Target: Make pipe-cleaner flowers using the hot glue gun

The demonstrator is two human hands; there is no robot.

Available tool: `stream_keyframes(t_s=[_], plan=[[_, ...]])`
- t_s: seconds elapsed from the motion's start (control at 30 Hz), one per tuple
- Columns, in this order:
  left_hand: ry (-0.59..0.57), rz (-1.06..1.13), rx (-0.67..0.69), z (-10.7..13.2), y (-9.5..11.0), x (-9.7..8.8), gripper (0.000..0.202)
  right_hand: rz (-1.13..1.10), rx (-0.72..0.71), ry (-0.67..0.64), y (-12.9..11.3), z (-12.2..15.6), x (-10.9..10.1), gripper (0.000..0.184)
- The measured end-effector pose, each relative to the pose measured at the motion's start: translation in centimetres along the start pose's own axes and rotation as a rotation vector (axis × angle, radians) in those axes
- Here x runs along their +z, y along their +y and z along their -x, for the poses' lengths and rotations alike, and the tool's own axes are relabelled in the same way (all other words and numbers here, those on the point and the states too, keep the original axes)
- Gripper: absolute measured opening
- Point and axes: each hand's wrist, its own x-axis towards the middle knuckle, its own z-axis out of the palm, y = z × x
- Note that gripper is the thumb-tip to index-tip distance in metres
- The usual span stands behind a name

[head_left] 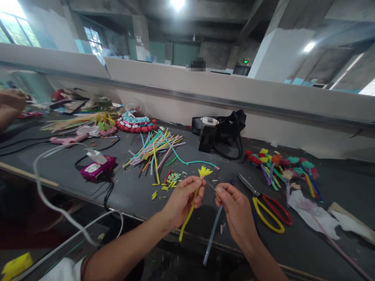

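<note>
My left hand (187, 199) pinches a yellow pipe-cleaner flower (205, 171), its petals fanned upward and its yellow stem (188, 218) running down below my fingers. My right hand (234, 207) is closed around a translucent glue stick (213, 234) that hangs down past the table edge. Between the two hands stretches a thin, clear strand (211, 186), too fine to make out fully. Just right of my right hand lie scissors (262, 203) with one yellow and one red handle, blades parted. Small cut pipe-cleaner pieces (172, 178) are scattered beyond my left hand.
Long pipe cleaners (158, 148) lie in a heap behind my hands. Left are a purple power strip (98, 168), a pink glue gun (68, 139) and cables. Finished flowers (281, 168) and crumpled tissue (312, 214) lie right; a black bag (234, 128) is behind. Another person's hand (11, 105) shows far left.
</note>
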Motion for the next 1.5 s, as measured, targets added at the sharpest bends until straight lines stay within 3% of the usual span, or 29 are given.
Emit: stream_keyframes(t_s=[0.1,0.27,0.4,0.5,0.57,0.63,0.67,0.8,0.93,1.1,1.2,1.3,1.4,1.5], plan=[[0.020,-0.006,0.046,-0.1,0.6,-0.2,0.021,0.077,-0.020,-0.161,-0.6,0.4,-0.9,0.022],[0.089,0.006,0.133,-0.3,1.6,-0.8,0.020,0.419,-0.180,-0.639,-1.5,2.0,-2.1,0.014],[0.133,0.036,0.194,-0.7,2.4,-1.5,0.024,0.622,-0.311,-0.739,-0.8,2.7,-2.6,0.016],[0.143,0.040,0.222,-0.9,2.9,-1.8,0.024,0.795,-0.470,-0.645,-0.3,2.3,-3.5,0.022],[0.132,0.034,0.221,-0.9,3.0,-1.9,0.023,0.905,-0.531,-0.585,-0.1,1.7,-4.8,0.004],[0.125,0.027,0.214,-0.8,2.9,-1.8,0.020,1.014,-0.553,-0.501,0.4,0.9,-6.3,0.042],[0.124,0.023,0.207,-0.8,2.9,-1.7,0.019,1.066,-0.561,-0.408,0.8,0.5,-7.1,0.049],[0.117,0.019,0.167,-0.7,2.5,-1.3,0.017,1.411,-0.459,-0.089,3.6,-1.1,-8.7,0.053],[0.105,0.022,0.142,-0.7,2.1,-1.0,0.016,1.578,-0.279,-0.006,5.6,-1.8,-8.0,0.054],[0.097,0.015,0.113,-0.7,2.0,-0.9,0.016,1.206,-0.179,-0.012,5.1,-2.7,-8.3,0.056],[0.107,0.026,0.117,-0.6,2.0,-0.9,0.018,0.991,-0.096,0.087,3.4,-2.9,-9.8,0.060],[0.120,0.029,0.120,-0.6,1.9,-0.9,0.019,0.496,0.035,0.182,1.1,-2.2,-10.6,0.048],[0.122,0.021,0.106,-0.7,1.6,-0.7,0.018,0.104,0.060,0.142,-0.7,-0.8,-9.3,0.036],[0.111,0.016,0.087,-0.7,1.3,-0.4,0.017,0.121,0.046,0.072,-1.3,1.0,-6.6,0.032]])
